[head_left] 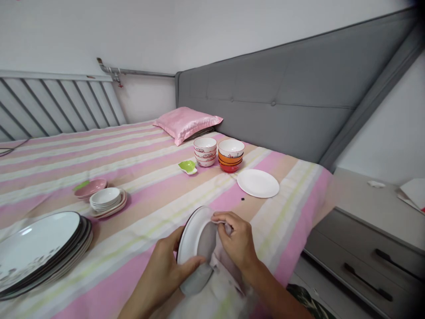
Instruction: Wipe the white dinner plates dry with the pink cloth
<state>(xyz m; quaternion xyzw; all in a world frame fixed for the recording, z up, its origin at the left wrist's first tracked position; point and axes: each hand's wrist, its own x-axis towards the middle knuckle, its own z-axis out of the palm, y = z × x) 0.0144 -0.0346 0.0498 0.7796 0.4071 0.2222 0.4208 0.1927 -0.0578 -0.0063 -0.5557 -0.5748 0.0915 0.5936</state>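
A white plate (190,237) with a dark edge is tilted up close in front of me. My left hand (171,259) grips it from the left, its thumb lying across the near face. My right hand (236,241) pinches a pale pinkish-grey cloth (227,277) against the plate's right side, and the cloth hangs down below. The lower part of the plate is partly covered by the cloth and my left thumb. Past my right hand, another white plate (258,183) lies flat on the striped bedspread (142,217).
Two bowl stacks, white-and-red (205,153) and mixed-colour (230,156), stand beyond, beside a green leaf-shaped dish (187,167). At left are small white dishes (105,197), a pink dish (91,188) and stacked plates (43,243). A pink pillow (187,123) and nightstand (365,248) flank the headboard (265,88).
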